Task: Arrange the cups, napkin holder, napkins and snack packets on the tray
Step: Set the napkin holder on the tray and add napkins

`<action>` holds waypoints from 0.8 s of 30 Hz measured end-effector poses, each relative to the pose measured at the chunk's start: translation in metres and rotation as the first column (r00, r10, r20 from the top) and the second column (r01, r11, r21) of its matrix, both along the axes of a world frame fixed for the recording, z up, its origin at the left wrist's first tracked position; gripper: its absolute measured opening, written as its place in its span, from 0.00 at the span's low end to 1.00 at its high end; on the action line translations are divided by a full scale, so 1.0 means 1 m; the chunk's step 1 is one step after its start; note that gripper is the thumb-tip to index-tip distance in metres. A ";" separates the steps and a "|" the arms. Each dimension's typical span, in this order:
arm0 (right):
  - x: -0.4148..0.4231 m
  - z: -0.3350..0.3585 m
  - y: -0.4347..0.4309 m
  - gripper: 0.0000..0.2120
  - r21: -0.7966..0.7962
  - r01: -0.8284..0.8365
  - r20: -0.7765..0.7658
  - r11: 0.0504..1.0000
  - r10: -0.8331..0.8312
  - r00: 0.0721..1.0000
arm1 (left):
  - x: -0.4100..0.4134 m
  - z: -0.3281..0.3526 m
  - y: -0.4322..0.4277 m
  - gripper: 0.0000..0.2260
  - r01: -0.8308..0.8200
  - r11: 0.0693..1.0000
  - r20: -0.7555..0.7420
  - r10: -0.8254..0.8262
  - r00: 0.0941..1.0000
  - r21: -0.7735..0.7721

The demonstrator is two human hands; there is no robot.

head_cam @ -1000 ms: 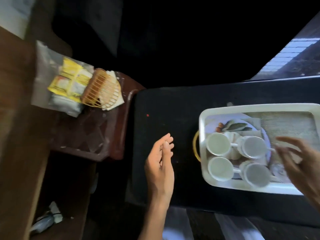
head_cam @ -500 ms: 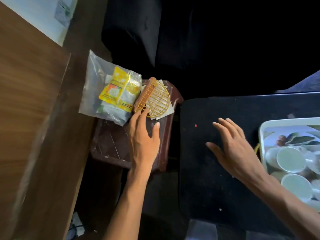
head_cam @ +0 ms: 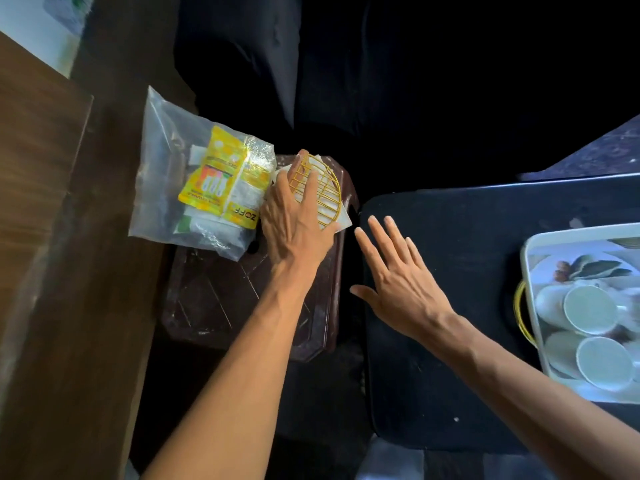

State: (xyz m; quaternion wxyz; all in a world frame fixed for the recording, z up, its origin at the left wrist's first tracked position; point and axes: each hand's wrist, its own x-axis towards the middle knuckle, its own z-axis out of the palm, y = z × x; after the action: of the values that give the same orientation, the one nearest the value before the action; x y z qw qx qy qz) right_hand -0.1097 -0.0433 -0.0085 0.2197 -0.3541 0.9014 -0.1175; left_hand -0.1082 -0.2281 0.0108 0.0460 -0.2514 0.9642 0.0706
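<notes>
L hand [head_cam: 294, 223] grips napkin holder [head_cam: 327, 199] w/ napkins [head_cam: 344, 221]; R hand [head_cam: 398, 282] spread flat. Bag [head_cam: 162, 140] holds snack packets [head_cam: 225, 178]; tray [head_cam: 530, 251] holds cups [head_cam: 588, 310].

A dark reddish-brown stool [head_cam: 214, 299] stands between a wooden panel [head_cam: 34, 168] at left and a black worktop [head_cam: 467, 237] at right

Dim room, brown stool [head_cam: 221, 306], black table [head_cam: 450, 375]
</notes>
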 end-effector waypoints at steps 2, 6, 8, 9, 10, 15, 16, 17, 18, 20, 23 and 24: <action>0.002 0.000 -0.001 0.41 -0.015 0.003 0.013 1.000 -0.003 1.000 | 0.002 0.000 -0.005 0.43 0.002 1.000 -0.057 -0.002 0.998 -0.001; 0.005 0.003 0.002 0.40 -0.054 0.047 0.031 0.997 -0.045 0.998 | 0.003 0.008 -0.011 0.42 -0.030 0.997 -0.144 0.040 0.989 0.070; 0.007 0.008 0.003 0.39 -0.087 0.083 0.028 0.993 -0.081 0.996 | 0.006 0.013 -0.015 0.40 -0.060 0.992 -0.204 0.082 0.976 0.111; 0.007 0.013 0.003 0.39 -0.119 0.101 0.015 0.988 -0.100 0.995 | 0.009 0.017 -0.016 0.39 -0.069 0.989 -0.247 0.101 0.964 0.133; 0.008 0.018 0.003 0.38 -0.169 0.125 0.008 0.978 -0.125 0.992 | 0.013 0.021 -0.016 0.37 -0.078 0.983 -0.294 0.124 0.948 0.165; 0.011 0.053 0.004 0.24 -0.508 0.551 0.394 0.662 -0.389 0.832 | 0.041 0.047 -0.003 0.36 -0.095 0.827 -0.404 0.366 0.838 0.554; 0.010 0.061 0.006 0.22 -0.506 0.642 0.513 0.576 -0.397 0.761 | 0.047 0.052 0.004 0.35 -0.068 0.731 -0.380 0.429 0.820 0.680; 0.009 0.068 0.010 0.21 -0.487 0.704 0.606 0.517 -0.381 0.699 | 0.054 0.057 0.013 0.34 -0.037 0.609 -0.342 0.494 0.799 0.792; 0.009 0.074 0.015 0.21 -0.466 0.739 0.666 0.487 -0.357 0.655 | 0.060 0.061 0.024 0.32 -0.011 0.496 -0.303 0.547 0.780 0.869; 0.009 0.084 0.030 0.23 -0.436 0.763 0.732 0.477 -0.306 0.609 | 0.071 0.065 0.049 0.28 0.029 0.365 -0.261 0.606 0.751 0.931; 0.017 0.092 0.058 0.24 -0.414 0.758 0.786 0.505 -0.222 0.577 | 0.084 0.067 0.093 0.28 0.059 0.276 -0.225 0.621 0.751 0.959; 0.020 0.095 0.069 0.24 -0.417 0.743 0.788 0.524 -0.200 0.583 | 0.087 0.068 0.108 0.28 0.071 0.267 -0.226 0.612 0.758 0.961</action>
State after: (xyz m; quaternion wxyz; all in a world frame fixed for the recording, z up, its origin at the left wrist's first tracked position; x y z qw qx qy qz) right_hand -0.0898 0.0258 0.0864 0.3181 -0.0624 0.7031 -0.6329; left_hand -0.0212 -0.1199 0.0786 -0.1190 -0.3147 0.6395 0.6912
